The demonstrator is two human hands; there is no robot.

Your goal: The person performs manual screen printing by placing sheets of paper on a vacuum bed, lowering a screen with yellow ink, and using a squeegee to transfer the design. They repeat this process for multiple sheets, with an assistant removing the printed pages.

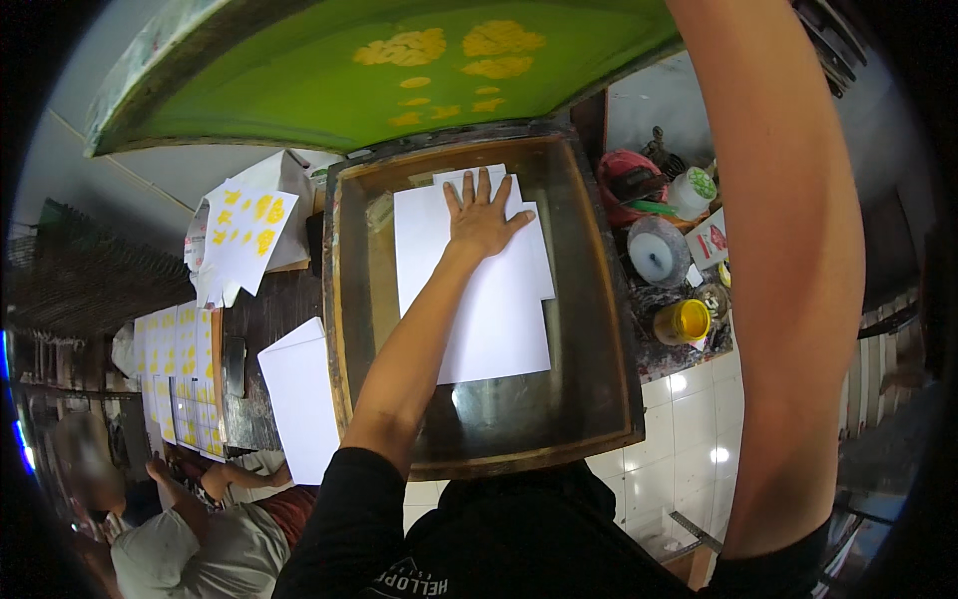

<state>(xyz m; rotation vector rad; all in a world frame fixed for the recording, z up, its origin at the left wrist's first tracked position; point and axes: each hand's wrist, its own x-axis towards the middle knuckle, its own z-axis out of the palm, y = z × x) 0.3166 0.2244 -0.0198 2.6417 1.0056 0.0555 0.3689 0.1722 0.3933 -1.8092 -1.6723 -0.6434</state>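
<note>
At the near edge of the table, the person's black sleeve point(344, 519) gives way to a bare left forearm that reaches forward over the glass-topped frame point(599, 399). The left hand point(481, 215) lies flat, palm down, with its fingers spread, pressed on the far end of a white sheet of paper point(489, 299). The sheet rests on the glass inside the frame, roughly centred, and other white sheets peek out from under its far edge. The right arm rises along the right side and leaves the picture at the top, so the right hand is out of sight and I cannot tell how it is held.

Left of the frame, a stack of blank paper point(299, 394) lies on the dark tabletop. Further left, rows of sheets with yellow prints point(180, 369) are laid out, and a second person in a grey shirt point(190, 549) sits beside them. Right of the frame stand a yellow paint pot point(685, 321) and a round white tin point(657, 255). Beyond the hand, a printed sheet with yellow shapes point(244, 230) rests on a pile. Farthest off, the green screen point(399, 70) is tilted up above the table, showing yellow patches.
</note>
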